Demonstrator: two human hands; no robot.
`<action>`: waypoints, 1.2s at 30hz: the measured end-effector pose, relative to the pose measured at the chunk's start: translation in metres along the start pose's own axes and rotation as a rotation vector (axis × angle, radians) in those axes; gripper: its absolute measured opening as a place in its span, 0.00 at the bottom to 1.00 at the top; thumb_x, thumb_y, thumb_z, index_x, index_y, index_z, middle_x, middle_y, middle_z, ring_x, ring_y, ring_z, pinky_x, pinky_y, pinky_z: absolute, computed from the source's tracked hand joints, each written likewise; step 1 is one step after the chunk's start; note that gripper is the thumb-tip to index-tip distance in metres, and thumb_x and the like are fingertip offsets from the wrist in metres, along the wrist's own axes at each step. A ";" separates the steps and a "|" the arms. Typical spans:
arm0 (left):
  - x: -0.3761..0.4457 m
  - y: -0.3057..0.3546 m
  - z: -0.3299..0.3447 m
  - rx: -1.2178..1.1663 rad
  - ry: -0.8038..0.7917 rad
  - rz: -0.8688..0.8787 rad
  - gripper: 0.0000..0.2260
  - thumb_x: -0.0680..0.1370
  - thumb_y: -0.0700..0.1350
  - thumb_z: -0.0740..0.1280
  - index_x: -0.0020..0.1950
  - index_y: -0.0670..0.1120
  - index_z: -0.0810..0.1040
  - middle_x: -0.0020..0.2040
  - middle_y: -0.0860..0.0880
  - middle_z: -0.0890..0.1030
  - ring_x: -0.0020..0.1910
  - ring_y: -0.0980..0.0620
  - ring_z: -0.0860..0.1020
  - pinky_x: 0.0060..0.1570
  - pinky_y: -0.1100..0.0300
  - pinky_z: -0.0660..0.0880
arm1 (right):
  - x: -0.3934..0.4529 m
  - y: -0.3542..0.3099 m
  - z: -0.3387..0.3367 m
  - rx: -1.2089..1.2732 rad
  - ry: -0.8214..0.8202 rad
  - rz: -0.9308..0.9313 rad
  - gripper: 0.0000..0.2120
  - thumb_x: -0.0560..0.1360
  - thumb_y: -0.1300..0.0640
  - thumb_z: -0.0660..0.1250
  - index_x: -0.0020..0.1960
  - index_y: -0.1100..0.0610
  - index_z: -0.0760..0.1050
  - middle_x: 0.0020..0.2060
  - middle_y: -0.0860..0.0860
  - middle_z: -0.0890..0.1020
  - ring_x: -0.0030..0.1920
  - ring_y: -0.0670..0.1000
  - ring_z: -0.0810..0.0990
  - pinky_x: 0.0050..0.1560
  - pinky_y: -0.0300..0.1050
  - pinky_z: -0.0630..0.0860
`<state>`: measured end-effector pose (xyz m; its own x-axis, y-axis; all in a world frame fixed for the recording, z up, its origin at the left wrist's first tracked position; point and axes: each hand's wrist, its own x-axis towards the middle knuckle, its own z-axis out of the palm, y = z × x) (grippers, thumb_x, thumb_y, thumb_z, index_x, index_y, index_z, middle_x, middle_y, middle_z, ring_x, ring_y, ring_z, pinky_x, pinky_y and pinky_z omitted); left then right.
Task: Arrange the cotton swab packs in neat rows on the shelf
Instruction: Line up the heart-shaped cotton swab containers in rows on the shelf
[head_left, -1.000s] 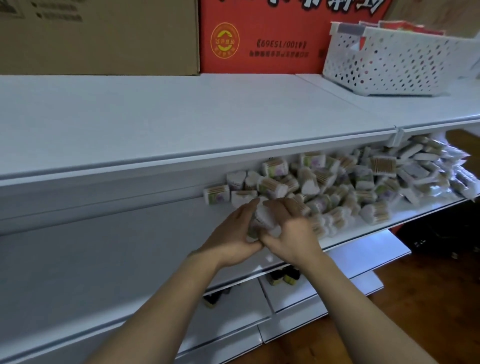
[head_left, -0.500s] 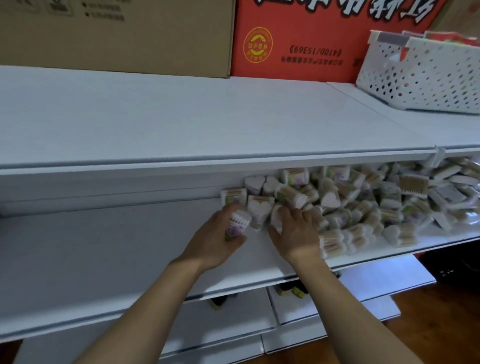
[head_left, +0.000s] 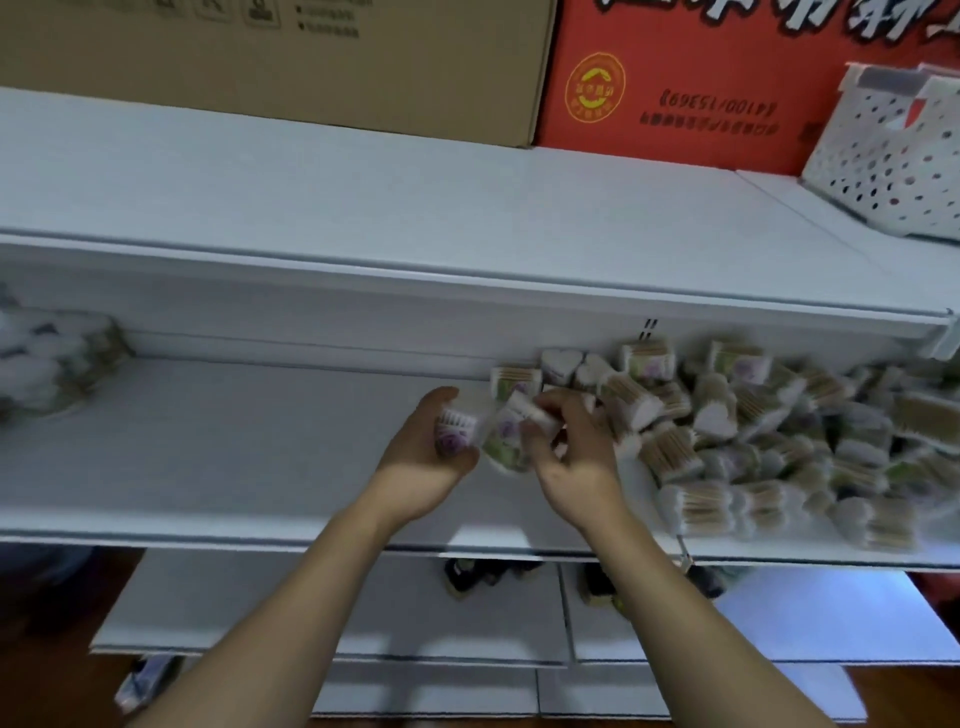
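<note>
A loose heap of cotton swab packs (head_left: 737, 436) covers the right half of the white middle shelf (head_left: 234, 457). Some packs are heart-shaped with flowered labels. My left hand (head_left: 431, 457) grips one pack (head_left: 456, 432) at the heap's left edge. Just to its right, my right hand (head_left: 571, 457) holds a second pack (head_left: 511, 431), tilted, between thumb and fingers. A smaller group of packs (head_left: 57, 369) sits at the far left of the same shelf, blurred.
The top shelf (head_left: 363, 208) carries a brown carton (head_left: 311, 57), a red carton (head_left: 675, 88) and a white perforated basket (head_left: 893, 161). Lower white shelves (head_left: 363, 613) jut out beneath, with dark items under the middle shelf. Bare shelf lies between the two groups of packs.
The view has swung left, bringing the far-left group of packs into sight. My right hand has lifted a pack out of the heap and both hands now sit slightly left of it.
</note>
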<state>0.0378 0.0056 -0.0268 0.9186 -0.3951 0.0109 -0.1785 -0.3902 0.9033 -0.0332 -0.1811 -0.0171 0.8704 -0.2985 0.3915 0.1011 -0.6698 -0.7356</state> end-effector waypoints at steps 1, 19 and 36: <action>-0.004 -0.003 -0.012 -0.020 0.017 -0.007 0.33 0.70 0.50 0.72 0.74 0.55 0.65 0.59 0.47 0.79 0.50 0.51 0.79 0.47 0.62 0.73 | 0.002 -0.006 0.011 0.021 -0.039 0.003 0.17 0.75 0.41 0.65 0.59 0.50 0.75 0.48 0.43 0.78 0.43 0.41 0.76 0.43 0.31 0.70; -0.094 -0.127 -0.308 0.016 0.396 -0.047 0.27 0.73 0.51 0.76 0.67 0.60 0.67 0.54 0.54 0.80 0.51 0.56 0.80 0.51 0.58 0.78 | -0.010 -0.199 0.290 -0.044 -0.205 -0.268 0.20 0.76 0.50 0.67 0.65 0.58 0.76 0.60 0.53 0.80 0.56 0.59 0.77 0.58 0.46 0.73; -0.084 -0.184 -0.455 0.275 0.655 -0.049 0.31 0.74 0.65 0.68 0.74 0.58 0.66 0.70 0.52 0.74 0.65 0.51 0.75 0.53 0.63 0.72 | 0.021 -0.272 0.459 -0.107 -0.404 -0.432 0.17 0.79 0.52 0.67 0.65 0.56 0.77 0.67 0.57 0.73 0.64 0.60 0.74 0.61 0.51 0.75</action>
<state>0.1538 0.4894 0.0009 0.9355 0.1757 0.3067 -0.1349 -0.6244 0.7693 0.1791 0.3072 -0.0626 0.8778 0.2836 0.3860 0.4553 -0.7440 -0.4890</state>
